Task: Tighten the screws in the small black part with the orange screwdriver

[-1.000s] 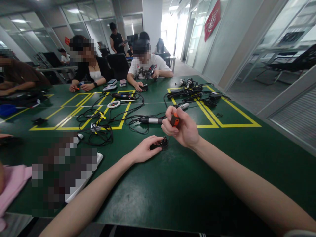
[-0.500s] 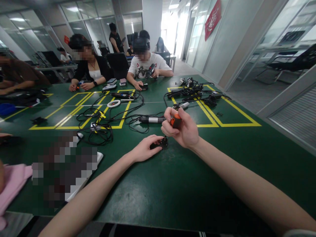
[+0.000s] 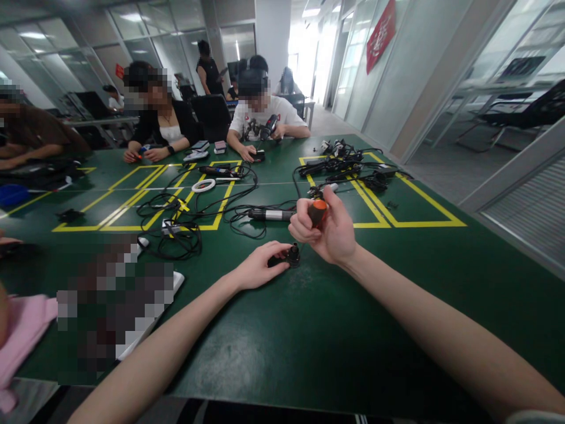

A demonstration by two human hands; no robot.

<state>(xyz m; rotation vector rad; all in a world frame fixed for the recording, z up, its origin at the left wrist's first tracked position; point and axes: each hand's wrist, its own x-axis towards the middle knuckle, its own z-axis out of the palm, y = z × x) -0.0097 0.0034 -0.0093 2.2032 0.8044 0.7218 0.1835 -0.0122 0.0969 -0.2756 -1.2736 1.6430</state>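
My left hand (image 3: 261,265) rests on the green table (image 3: 247,347), its thumb and fingers closed around a small black round part (image 3: 293,254) with a short post on top. What kind of part it is, I cannot make out. Just above and to the right, my right hand (image 3: 329,229) is wrapped round the orange and dark handle of a screwdriver (image 3: 316,212). A thin shaft seems to run down from that fist toward the black part; whether its tip touches is too small to tell.
Beyond my hands lies a black and silver cylindrical tool (image 3: 270,215) with cables. Tangled black cables (image 3: 339,162) lie at the far right, near yellow tape outlines (image 3: 428,224). A white ring (image 3: 203,185) sits mid-table. Across it, a person (image 3: 265,115) holds a power drill (image 3: 270,125).
My right hand has turned slightly, tilting the screwdriver handle so more of its orange end shows. My left hand and the black part stay in place.
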